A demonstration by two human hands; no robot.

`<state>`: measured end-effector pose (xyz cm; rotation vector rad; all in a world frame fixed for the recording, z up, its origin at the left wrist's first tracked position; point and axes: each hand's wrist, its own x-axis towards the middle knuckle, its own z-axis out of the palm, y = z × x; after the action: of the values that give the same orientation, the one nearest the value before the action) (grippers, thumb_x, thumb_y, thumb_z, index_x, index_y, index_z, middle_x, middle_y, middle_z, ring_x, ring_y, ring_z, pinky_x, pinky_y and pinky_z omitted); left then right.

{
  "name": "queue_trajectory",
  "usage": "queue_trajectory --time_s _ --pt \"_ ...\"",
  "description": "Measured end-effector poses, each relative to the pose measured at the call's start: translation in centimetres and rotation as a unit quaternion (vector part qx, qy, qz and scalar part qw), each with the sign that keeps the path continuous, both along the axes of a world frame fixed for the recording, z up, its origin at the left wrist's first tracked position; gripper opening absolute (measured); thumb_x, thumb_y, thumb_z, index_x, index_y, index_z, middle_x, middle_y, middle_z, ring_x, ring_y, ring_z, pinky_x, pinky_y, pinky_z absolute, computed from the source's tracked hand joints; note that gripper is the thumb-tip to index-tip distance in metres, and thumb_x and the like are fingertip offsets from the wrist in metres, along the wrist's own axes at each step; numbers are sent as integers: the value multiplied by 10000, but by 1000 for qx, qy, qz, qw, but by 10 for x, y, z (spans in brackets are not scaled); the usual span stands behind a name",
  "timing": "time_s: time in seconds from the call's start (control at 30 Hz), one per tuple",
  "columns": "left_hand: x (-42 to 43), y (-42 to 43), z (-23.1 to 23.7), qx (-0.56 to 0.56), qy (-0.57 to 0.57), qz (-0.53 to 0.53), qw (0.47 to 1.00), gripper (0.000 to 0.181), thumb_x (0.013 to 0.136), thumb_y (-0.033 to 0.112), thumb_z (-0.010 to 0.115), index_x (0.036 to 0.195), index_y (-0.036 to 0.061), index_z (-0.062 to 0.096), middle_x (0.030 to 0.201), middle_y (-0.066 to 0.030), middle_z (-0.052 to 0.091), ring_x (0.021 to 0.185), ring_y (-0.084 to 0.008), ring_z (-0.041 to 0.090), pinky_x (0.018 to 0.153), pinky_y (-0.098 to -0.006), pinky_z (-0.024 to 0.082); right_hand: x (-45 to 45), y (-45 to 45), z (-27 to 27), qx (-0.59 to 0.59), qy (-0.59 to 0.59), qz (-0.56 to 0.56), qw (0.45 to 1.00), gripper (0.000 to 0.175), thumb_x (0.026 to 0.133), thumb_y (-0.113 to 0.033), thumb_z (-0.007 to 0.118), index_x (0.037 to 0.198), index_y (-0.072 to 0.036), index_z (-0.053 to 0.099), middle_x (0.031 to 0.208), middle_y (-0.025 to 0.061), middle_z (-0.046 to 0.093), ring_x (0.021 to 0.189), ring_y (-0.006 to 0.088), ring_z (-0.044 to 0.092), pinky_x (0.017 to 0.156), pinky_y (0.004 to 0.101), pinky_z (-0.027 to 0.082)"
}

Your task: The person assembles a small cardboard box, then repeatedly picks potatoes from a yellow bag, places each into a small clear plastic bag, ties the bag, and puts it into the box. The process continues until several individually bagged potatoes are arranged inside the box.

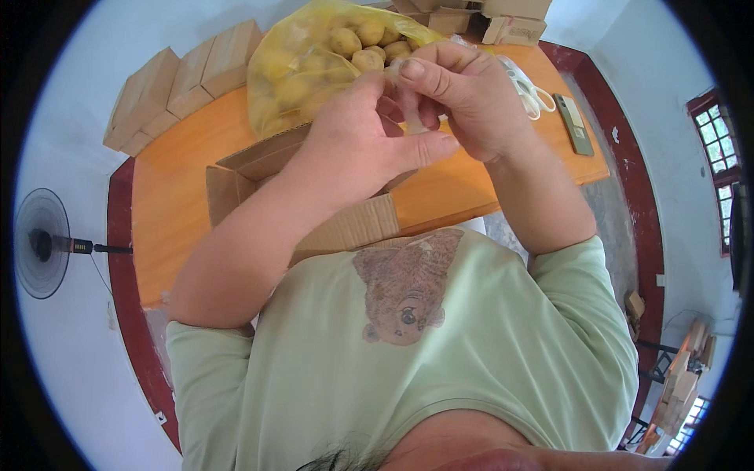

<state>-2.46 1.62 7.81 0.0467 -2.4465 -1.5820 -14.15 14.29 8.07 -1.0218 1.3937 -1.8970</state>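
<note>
My left hand point(371, 138) and my right hand point(465, 94) are raised close together above the table. Between their fingers is a piece of thin, translucent plastic point(410, 109), pinched by my right thumb and fingertips; the fingers of my left hand curl around its other side. Just beyond the hands lies a yellow plastic bag point(277, 88) with many potatoes point(344, 42) showing at its mouth. Under my left hand and forearm stands an open cardboard box point(359, 222); most of its inside is hidden by the arm.
Closed cardboard boxes point(194, 73) line the far left of the wooden table point(177, 200). More cartons point(515, 26) stand at the back. White-handled scissors point(533, 100) and a phone point(573, 125) lie to the right, near the table's edge. A fan point(42, 243) is at far left.
</note>
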Motion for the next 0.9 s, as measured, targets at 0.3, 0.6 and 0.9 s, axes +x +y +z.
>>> queue_trajectory --time_s 0.3,0.6,0.9 --pt "3 11 -16 261 -11 8 965 343 956 94 571 1279 2 502 1116 -74 637 963 -143 618 810 -300 519 -1 16 -12 -48 -89 29 994 412 990 -318 481 1179 29 597 1008 111 627 749 180 661 531 278 498" --pt "7 3 -26 273 3 41 961 301 933 87 603 1215 5 535 1012 -65 668 845 -128 636 719 -268 522 -9 12 -27 -61 18 -97 993 322 976 -251 521 1162 3 585 1051 93 622 803 146 601 659 257 489" --pt "9 5 -32 181 32 91 979 367 850 58 716 1162 -2 533 876 -45 663 735 -77 606 631 -224 496 14 26 -31 34 339 -188 921 332 794 -271 793 772 -30 565 664 30 553 596 92 506 524 264 443"
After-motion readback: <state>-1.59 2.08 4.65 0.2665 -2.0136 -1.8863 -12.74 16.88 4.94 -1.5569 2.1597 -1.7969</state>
